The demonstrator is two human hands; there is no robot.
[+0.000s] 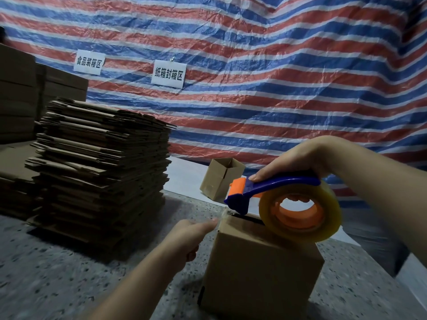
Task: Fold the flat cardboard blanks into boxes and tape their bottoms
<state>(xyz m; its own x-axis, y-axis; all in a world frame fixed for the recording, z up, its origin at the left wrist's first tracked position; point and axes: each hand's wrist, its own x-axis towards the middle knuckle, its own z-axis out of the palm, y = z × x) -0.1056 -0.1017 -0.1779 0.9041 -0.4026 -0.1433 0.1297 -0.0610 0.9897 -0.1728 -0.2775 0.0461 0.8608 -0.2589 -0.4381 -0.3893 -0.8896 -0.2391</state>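
Two hands at work | our left hand (193, 234) pinches the tape end (223, 214) onto the box (261, 271) edge to anchor it | our right hand (300, 158) grips the tape dispenser (277, 192), ready to pull across the seam

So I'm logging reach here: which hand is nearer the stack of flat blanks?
Left. The left hand pinches the tape end at the box corner, just right of the stack. The right hand grips the tape dispenser farther right.

Speckled floor (69, 273) bears blank stack (101, 172) and two boxes (261, 269).
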